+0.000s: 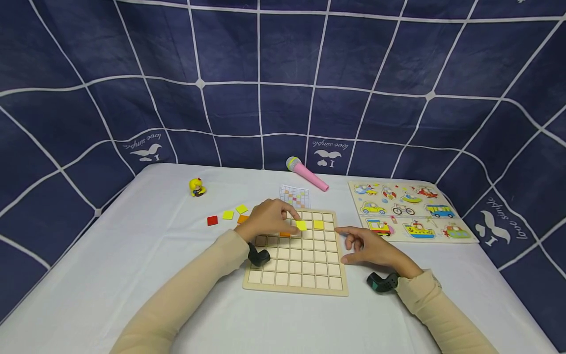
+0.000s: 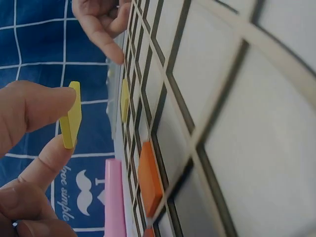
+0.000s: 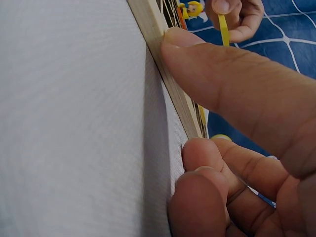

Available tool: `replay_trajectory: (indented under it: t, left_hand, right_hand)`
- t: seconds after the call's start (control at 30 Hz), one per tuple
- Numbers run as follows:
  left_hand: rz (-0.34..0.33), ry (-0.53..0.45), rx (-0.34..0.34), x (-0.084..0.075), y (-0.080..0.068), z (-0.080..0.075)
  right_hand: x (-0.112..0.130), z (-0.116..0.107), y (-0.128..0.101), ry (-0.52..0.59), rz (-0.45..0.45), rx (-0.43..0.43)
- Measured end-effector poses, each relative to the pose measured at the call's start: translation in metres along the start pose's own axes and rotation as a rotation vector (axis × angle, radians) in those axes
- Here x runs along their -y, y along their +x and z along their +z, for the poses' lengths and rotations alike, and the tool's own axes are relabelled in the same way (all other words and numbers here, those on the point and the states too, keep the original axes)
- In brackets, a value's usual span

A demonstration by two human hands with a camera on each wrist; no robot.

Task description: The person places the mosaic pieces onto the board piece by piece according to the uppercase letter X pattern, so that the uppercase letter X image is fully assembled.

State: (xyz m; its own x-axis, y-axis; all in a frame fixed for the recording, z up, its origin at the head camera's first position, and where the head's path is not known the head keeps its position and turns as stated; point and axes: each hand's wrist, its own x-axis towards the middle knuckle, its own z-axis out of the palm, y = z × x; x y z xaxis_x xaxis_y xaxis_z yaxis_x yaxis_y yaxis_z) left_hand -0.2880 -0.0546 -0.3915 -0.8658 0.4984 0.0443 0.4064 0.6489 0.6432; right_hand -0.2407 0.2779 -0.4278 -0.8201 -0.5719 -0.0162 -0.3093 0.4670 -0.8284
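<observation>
My left hand (image 1: 270,217) pinches a yellow square tile (image 1: 301,225) between thumb and a fingertip, above the back part of a wooden grid board (image 1: 295,290). In the left wrist view the held tile (image 2: 74,121) stands on edge, apart from the board. Another yellow tile (image 1: 318,224) lies in a cell near the board's back right. Orange tiles (image 2: 149,178) sit in cells below the left hand, partly hidden by it in the head view. My right hand (image 1: 373,247) rests at the board's right side, thumb and forefinger touching its edge, the other fingers bent.
Left of the board lie loose tiles, including a red tile (image 1: 212,221) and a yellow tile (image 1: 228,215). Behind it are a patterned grid card (image 1: 295,196) and a pink microphone (image 1: 311,177). A yellow-haired figurine (image 1: 197,187) stands back left; a vehicle puzzle board (image 1: 402,211) lies right.
</observation>
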Motion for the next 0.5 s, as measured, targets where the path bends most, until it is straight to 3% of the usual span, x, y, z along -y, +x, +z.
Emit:
replay_trajectory:
  t: [0.5]
  left_hand:
    - [-0.033,0.106,0.047,-0.011,0.014,0.015]
  right_hand:
    - [0.0,0.0,0.0,-0.004,0.015,0.001]
